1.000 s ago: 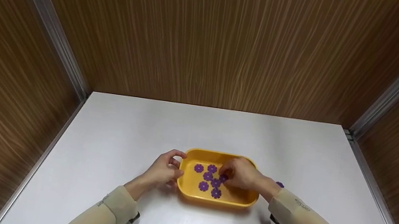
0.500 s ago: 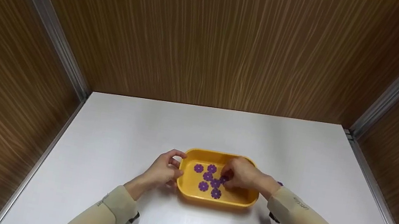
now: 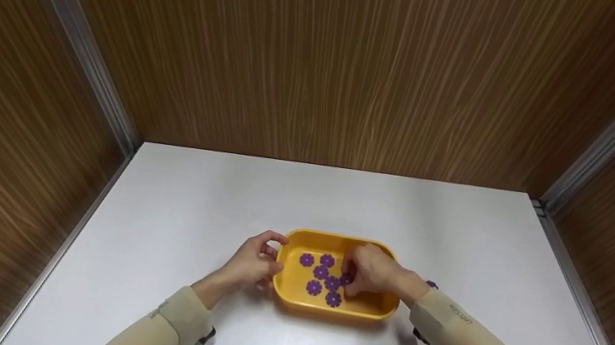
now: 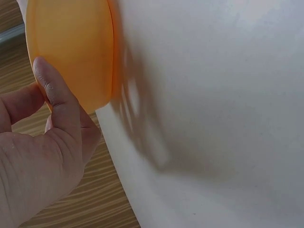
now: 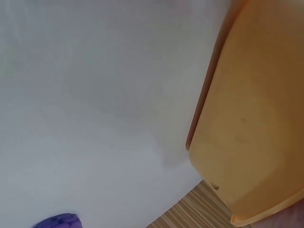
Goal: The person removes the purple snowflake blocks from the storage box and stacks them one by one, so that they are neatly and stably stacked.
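Note:
In the head view, a yellow rectangular tub [image 3: 286,301] with rounded corners stands on the white table. Several purple flower-shaped discs [image 3: 314,287] lie spread over its floor. My left hand [image 3: 254,258] grips the tub's left end; the left wrist view has the thumb against the outer wall of the tub [image 4: 76,52] at the rim. Reaching in over the right end, my right hand [image 3: 375,269] pinches one purple flower-shaped disc [image 3: 346,279] beside the others. Its fingertips are partly hidden by the hand itself. Only a sliver of that hand enters the right wrist view.
Outside the tub, a purple piece [image 3: 432,284] shows just behind my right wrist; the right wrist view has a purple piece [image 5: 59,221] at the bottom edge. Brown wood-grain panels [image 3: 338,65] with metal corner strips enclose the white table [image 3: 186,189].
My right hand has shifted very slightly toward me and right, the pinched disc moving with it. My left hand and the tub have stayed in place.

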Motion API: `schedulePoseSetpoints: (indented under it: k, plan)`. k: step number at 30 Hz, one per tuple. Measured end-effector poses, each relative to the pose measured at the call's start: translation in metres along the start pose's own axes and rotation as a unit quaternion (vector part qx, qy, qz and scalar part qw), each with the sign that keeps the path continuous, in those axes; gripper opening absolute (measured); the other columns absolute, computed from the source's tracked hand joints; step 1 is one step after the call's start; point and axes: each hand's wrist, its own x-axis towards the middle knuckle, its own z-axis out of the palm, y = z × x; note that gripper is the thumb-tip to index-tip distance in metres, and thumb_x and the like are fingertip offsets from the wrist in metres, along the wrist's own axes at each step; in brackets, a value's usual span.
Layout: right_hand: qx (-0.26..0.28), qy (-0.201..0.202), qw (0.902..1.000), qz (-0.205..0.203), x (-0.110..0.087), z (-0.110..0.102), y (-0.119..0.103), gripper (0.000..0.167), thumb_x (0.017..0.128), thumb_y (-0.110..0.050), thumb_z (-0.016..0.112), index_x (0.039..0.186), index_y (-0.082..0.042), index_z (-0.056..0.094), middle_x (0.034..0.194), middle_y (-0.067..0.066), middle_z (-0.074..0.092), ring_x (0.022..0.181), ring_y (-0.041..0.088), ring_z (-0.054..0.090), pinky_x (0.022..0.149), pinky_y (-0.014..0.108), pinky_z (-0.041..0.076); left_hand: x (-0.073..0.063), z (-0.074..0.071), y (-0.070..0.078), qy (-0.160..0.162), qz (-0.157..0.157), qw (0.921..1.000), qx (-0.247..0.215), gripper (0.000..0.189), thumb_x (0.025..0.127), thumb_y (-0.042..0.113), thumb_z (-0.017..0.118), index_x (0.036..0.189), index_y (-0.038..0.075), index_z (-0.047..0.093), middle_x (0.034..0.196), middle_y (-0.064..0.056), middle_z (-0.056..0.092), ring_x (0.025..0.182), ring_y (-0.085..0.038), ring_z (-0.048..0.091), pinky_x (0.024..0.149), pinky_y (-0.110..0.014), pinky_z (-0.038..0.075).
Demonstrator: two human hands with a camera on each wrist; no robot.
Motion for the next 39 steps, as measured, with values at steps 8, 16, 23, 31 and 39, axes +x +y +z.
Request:
schedulePoseSetpoints:
  k: [8,16,23,31,39]
  plan:
    - [-0.012,0.018,0.9994,-0.025,-0.002,0.002,0.002,0.032,0.078,-0.025,0.103,0.099,-0.02,0.079,0.089,-0.008,0.075,0.081,0.009,0.063,0.075,0.026,0.059,0.001,0.0,0.0,-0.001,0.008,1.0,-0.005,0.059,0.094,-0.007,0.071,0.15,0.006,0.059,0.108,-0.007,0.054,0.072,-0.016,0.063,0.057,-0.028,0.063]
    - [-0.011,0.048,0.9951,-0.085,-0.007,0.0,0.003,0.033,0.08,-0.024,0.101,0.109,-0.012,0.088,0.099,0.0,0.085,0.083,0.006,0.069,0.08,0.029,0.067,0.001,0.002,0.0,0.003,0.005,1.0,0.0,0.058,0.094,-0.007,0.071,0.149,0.007,0.06,0.107,-0.006,0.055,0.071,-0.016,0.063,0.056,-0.029,0.063]
    - [-0.002,0.085,0.9869,-0.137,-0.012,-0.005,0.007,0.032,0.08,-0.019,0.099,0.109,-0.009,0.089,0.097,0.002,0.083,0.082,0.008,0.07,0.075,0.02,0.061,0.001,0.003,0.0,0.006,0.006,1.0,0.001,0.059,0.093,-0.007,0.071,0.149,0.007,0.061,0.106,-0.006,0.053,0.072,-0.016,0.063,0.057,-0.029,0.062]
    - [0.015,0.113,0.9821,-0.15,-0.022,-0.014,0.01,0.034,0.08,-0.021,0.099,0.11,-0.007,0.089,0.1,0.004,0.084,0.088,0.012,0.074,0.079,0.024,0.066,0.0,0.001,0.0,0.0,0.004,1.0,-0.003,0.06,0.093,-0.007,0.07,0.15,0.007,0.059,0.107,-0.006,0.052,0.071,-0.016,0.063,0.058,-0.03,0.063]
    - [0.015,0.131,0.9808,-0.144,-0.034,-0.021,0.014,0.033,0.082,-0.02,0.098,0.111,-0.008,0.089,0.101,0.003,0.082,0.087,0.013,0.072,0.079,0.021,0.064,-0.002,0.001,0.0,-0.002,0.0,1.0,-0.006,0.06,0.093,-0.006,0.071,0.151,0.008,0.059,0.108,-0.007,0.051,0.071,-0.016,0.063,0.06,-0.035,0.067]
